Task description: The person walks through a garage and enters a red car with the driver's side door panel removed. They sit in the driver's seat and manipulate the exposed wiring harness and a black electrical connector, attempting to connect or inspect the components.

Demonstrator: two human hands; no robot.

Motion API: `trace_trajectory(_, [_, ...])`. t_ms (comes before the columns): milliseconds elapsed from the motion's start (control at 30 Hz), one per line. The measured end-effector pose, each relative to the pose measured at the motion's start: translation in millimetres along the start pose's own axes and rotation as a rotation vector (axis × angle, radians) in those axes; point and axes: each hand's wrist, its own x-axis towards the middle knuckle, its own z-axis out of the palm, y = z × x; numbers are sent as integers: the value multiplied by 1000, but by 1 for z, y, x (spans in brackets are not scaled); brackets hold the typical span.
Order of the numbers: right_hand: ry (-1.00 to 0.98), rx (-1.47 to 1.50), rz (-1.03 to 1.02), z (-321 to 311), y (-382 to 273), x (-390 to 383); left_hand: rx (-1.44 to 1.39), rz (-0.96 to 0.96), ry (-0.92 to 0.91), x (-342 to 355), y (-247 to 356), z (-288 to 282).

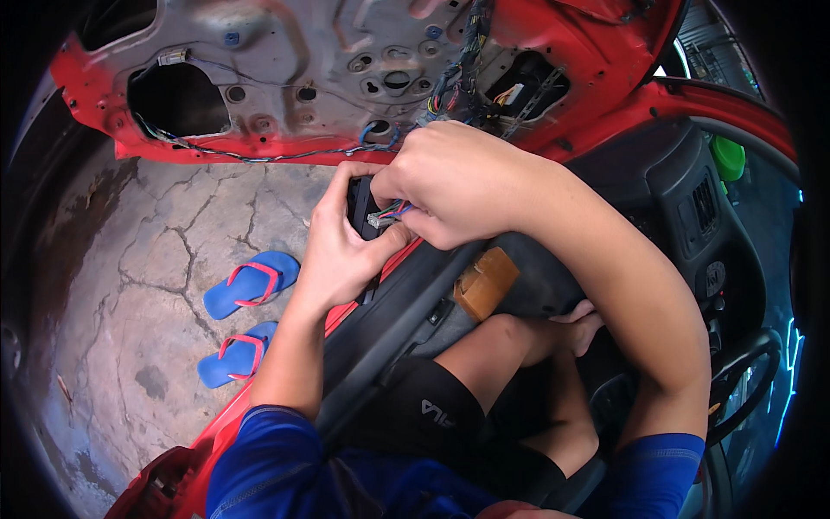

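Note:
My left hand (344, 255) is wrapped round a long black plastic part (358, 201), perhaps a switch panel, held upright above the door sill. A small white wire connector (378, 221) sits close to my left thumb, against the black part. Thin coloured wires (397, 208) run from it into my right hand (451, 183). The fingers of my right hand are curled closed on these wires, the fingertips partly hidden behind the knuckles. Whether the connector is plugged into the part cannot be made out.
Ahead stands an open red car door (294, 104) with its inner metal bare and a taped wiring harness (471, 52) hanging down. Blue flip-flops (251, 285) lie on cracked concrete to the left. A brown box (486, 284) rests inside the car; a steering wheel (752, 389) is at right.

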Motion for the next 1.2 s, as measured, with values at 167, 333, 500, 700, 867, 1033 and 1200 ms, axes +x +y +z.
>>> trace_trajectory(167, [7,25,-25,1,3,3,81,19,35,0,1,1])
trace_trajectory(333, [5,44,-6,3,4,2,130,24,38,1,0,4])
trace_trajectory(500, [-39,58,32,0,6,-2,112,-6,54,-2,3,8])
trace_trajectory(700, [-78,156,11,-4,8,5,90,3,-20,0,7,-1])
trace_trajectory(867, [-18,-43,-11,-3,-1,3,91,-37,50,0,2,3])
trace_trajectory(1033, [-84,67,-14,-11,-2,8,34,19,-25,-1,0,-4])
trace_trajectory(1200, [-1,56,-38,-4,2,4,50,17,-17,-1,2,-4])
